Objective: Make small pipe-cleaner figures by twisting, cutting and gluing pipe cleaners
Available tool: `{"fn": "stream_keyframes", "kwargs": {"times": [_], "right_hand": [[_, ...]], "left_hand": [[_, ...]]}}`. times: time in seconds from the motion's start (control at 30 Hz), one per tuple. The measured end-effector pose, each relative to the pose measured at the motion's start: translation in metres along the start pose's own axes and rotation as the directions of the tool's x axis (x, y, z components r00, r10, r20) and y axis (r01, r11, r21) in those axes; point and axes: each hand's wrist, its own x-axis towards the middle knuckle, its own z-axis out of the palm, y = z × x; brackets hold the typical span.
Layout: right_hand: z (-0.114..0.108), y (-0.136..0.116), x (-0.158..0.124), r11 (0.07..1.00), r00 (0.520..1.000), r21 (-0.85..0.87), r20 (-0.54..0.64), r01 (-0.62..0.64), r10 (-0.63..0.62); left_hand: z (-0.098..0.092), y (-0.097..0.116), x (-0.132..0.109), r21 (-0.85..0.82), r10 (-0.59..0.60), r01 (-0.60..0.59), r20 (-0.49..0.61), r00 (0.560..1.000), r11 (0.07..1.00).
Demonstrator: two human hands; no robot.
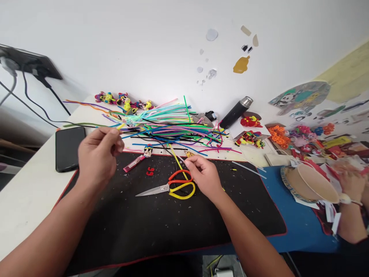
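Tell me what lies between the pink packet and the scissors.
The head view shows small red pieces on the black mat between the packet and the scissors.

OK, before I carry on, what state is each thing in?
Left hand: pinching a yellow pipe cleaner
Right hand: pinched, contents unclear
Scissors: blades closed, lying on the mat
Phone: flat, screen dark
Plugs: in the socket strip
Pipe cleaners: loose pile
Flask: lid state unclear

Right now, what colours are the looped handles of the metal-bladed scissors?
One orange-red looped handle and one yellow looped handle; the head view shows them best.
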Motion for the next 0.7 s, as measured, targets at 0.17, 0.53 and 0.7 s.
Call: {"fn": "stream_keyframes", "kwargs": {"times": [0.17, 0.53, 0.7], "right_hand": [[-0.020, 0.001, 0.004, 0.993, 0.990, 0.088, -0.105, -0.081, 0.090], [0.074, -0.051, 0.038, 0.697, 0.813, -0.501, 0.543, 0.513, -0.208], [0.113, -0.068, 0.071, 0.523, 0.720, -0.550, 0.666, 0.651, -0.197]], "left_hand": [[-0.009, 0.014, 0.016, -0.051, 0.074, -0.082, -0.139, 0.987, 0.995], [-0.003, 0.015, 0.002, -0.074, 0.053, -0.057, -0.062, 0.997, 0.996], [-0.006, 0.014, 0.001, -0.091, 0.021, -0.024, -0.029, 0.999, 0.996]]}}
